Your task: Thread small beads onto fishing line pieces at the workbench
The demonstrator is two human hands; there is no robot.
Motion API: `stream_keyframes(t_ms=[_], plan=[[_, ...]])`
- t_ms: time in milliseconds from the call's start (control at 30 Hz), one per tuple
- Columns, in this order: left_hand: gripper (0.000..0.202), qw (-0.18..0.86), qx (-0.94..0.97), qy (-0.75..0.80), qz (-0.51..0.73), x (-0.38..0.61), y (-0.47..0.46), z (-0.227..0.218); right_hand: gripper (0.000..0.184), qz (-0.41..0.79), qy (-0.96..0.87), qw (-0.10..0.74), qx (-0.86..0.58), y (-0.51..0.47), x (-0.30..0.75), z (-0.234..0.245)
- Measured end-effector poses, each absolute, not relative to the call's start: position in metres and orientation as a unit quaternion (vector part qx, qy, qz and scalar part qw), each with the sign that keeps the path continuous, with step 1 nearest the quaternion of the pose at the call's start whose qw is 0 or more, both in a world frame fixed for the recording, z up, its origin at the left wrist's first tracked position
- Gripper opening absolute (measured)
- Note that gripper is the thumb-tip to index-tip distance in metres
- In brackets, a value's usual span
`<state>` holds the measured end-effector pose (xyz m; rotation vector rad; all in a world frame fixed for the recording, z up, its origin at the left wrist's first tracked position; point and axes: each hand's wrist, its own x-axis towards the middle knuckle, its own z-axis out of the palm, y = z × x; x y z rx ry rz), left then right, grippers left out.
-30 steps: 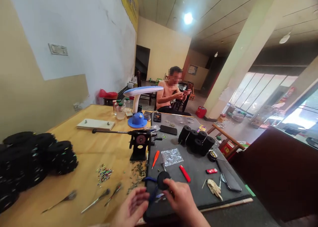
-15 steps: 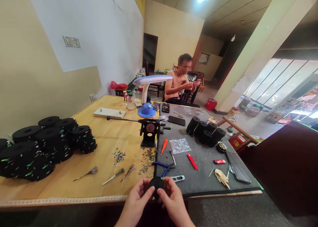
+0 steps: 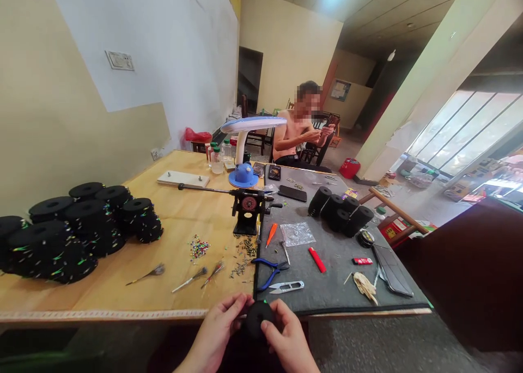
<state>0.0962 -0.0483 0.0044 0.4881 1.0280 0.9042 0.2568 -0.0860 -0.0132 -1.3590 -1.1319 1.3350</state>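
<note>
A black foam spool (image 3: 258, 319) with a hole in its middle and a bit of green on its rim is held over the table's front edge. My right hand (image 3: 286, 329) grips it, thumb pressed on its face and fingers behind. Just left of the spool, my left hand (image 3: 223, 324) is closed in a pinch, thumb against index finger; whatever is between the tips is too small to make out. Beyond the hands lie white thread snips (image 3: 286, 287) and blue-handled pliers (image 3: 269, 272) on the grey mat (image 3: 330, 286).
Many black foam spools (image 3: 87, 212) stand stacked at left, more (image 3: 339, 209) at right. A winding device (image 3: 247, 212), blue-based lamp (image 3: 243, 176), coloured beads (image 3: 199, 246), brushes (image 3: 190, 279), red lighter (image 3: 316, 260) and orange screwdriver (image 3: 271, 235) occupy the table. A person (image 3: 300, 128) sits behind.
My left hand has come off the spool's face and shifted slightly left, now pinching beside it. The spool's round face shows more. The view has tilted a little, revealing the snips fully.
</note>
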Motion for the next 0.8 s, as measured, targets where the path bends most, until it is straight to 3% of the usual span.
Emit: stream_keyframes(t_ms=[233, 400, 567, 800], plan=[[0.049, 0.708, 0.246, 0.500, 0.434, 0.081, -0.060, 0.009, 0.024, 0.675, -0.244, 0.527, -0.455, -0.088, 0.260, -0.016], [0.044, 0.671, 0.351, 0.503, 0.418, 0.082, -0.072, 0.013, 0.024, 0.683, -0.192, 0.549, -0.442, -0.088, 0.266, -0.006], [0.043, 0.663, 0.351, 0.512, 0.418, 0.078, -0.078, 0.012, 0.024, 0.551, -0.242, 0.564, -0.566, -0.082, 0.294, -0.003], [0.046, 0.665, 0.317, 0.529, 0.421, 0.065, -0.079, -0.001, 0.026, 0.373, -0.337, 0.504, -0.702, -0.063, 0.379, 0.001]])
